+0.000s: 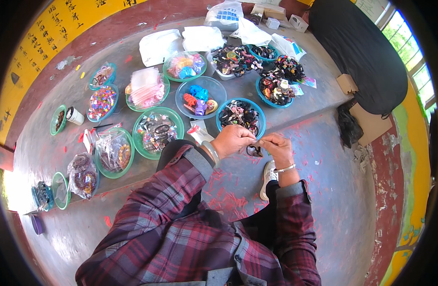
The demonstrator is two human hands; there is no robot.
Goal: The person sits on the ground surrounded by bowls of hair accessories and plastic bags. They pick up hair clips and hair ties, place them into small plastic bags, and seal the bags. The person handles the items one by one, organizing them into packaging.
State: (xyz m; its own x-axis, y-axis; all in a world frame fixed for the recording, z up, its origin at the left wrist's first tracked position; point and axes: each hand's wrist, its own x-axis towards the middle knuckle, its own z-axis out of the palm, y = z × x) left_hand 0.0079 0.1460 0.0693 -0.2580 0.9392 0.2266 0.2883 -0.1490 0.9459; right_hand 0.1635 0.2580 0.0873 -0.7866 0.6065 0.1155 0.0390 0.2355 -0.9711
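Note:
My left hand and my right hand meet in front of me, fingertips pinched close together. A small dark loop that looks like a hair tie hangs just below the pinch. Fingers hide its upper part, and any small piece on it is too small to make out. Right beyond my hands stands a blue basin heaped with dark hair ties. A white packet lies left of that basin, near my left wrist.
Several basins hold coloured hair accessories, among them a green basin and a clear bluish basin. White bags lie at the back. A raised ledge edge runs ahead; red scraps litter the floor. A black bag sits right.

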